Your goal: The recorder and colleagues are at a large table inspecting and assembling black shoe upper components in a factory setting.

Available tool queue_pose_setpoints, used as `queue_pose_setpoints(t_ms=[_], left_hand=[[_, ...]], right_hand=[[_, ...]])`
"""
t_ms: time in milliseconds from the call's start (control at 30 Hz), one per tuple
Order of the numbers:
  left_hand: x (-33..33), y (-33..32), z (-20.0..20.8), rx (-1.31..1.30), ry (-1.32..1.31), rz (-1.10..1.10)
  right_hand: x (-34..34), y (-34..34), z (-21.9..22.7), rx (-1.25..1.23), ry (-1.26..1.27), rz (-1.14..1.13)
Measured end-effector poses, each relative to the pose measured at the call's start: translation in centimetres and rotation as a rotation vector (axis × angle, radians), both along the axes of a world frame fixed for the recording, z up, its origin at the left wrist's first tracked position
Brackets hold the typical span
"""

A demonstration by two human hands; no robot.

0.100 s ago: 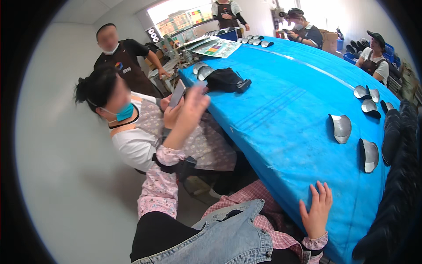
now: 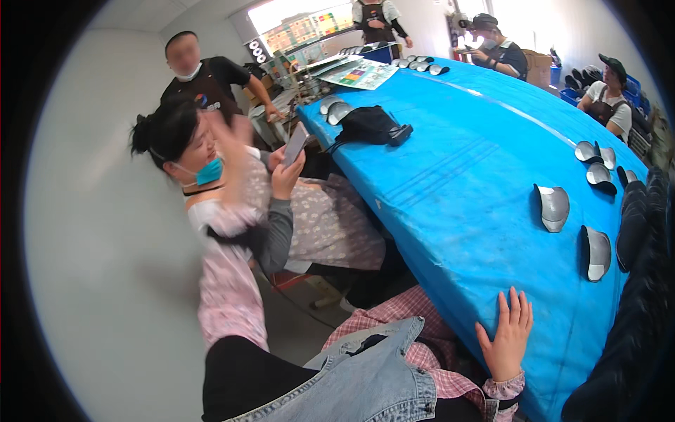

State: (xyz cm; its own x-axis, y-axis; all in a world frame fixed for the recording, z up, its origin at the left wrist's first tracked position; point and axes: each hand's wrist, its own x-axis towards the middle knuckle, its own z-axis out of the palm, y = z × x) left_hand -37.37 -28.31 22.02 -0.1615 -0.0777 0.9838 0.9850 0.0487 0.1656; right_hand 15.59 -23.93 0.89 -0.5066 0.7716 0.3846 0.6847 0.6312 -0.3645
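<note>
My left hand point(image 2: 235, 144) is raised and smeared by motion, so its fingers cannot be made out. It passes in front of a seated person's shoulder, at the end of my pink flowered sleeve. My right hand point(image 2: 508, 330) lies palm down on the blue-covered table point(image 2: 450, 246), fingers spread, holding nothing. Farther along from it stand a curved silver piece with a black edge point(image 2: 596, 254) and a similar curved piece point(image 2: 553, 208). Near my left arm the seated person holds a phone point(image 2: 296, 144) in their own hands.
A black cloth bag point(image 2: 369, 126) and printed sheets point(image 2: 358, 72) lie toward the table's far left. Several more curved pieces point(image 2: 337, 111) sit on the table. A long row of black pieces point(image 2: 626, 337) lines its right side. Other people are around the table.
My left hand has swung left, away from the table edge and the phone. My right hand stays flat on the table. The view has shifted slightly.
</note>
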Motion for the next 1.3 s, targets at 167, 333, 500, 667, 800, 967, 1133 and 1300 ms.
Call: queue_pose_setpoints(t_ms=[167, 333, 500, 667, 800, 967, 1133, 1300], left_hand=[[7.2, -6.3, 7.8, -0.443, -0.531, -0.830], [24.5, -10.5, 0.9, -0.753, -0.558, -1.358], [22.3, -14.1, 3.7, -1.104, 0.394, -1.523], [21.7, -17.5, 3.2, -0.155, -0.236, -0.714], [21.0, -19.6, 3.0, -0.143, -0.366, -0.381], [23.8, -19.2, 4.7, -1.064, 0.132, -1.673], [25.0, -16.6, 6.7, -1.120, 0.137, -1.589], [24.2, -15.0, 2.5, -1.351, 0.077, -1.520]], right_hand=[[-1.0, 0.6, 1.3, 0.145, -0.131, -0.065], [-4.7, -3.2, 14.1, -0.771, 0.836, 1.021], [-8.4, -3.3, 20.7, 0.147, 0.576, 1.580], [-9.6, -2.0, 20.3, -0.036, 0.842, 0.570], [-11.1, -2.0, 20.1, -0.040, 0.898, 0.507], [-11.5, -4.1, 21.7, -0.670, 0.822, 1.642], [-11.5, -4.6, 21.2, -0.477, 0.899, 1.701], [-10.3, -3.0, 20.8, -0.668, 0.617, 1.479]])
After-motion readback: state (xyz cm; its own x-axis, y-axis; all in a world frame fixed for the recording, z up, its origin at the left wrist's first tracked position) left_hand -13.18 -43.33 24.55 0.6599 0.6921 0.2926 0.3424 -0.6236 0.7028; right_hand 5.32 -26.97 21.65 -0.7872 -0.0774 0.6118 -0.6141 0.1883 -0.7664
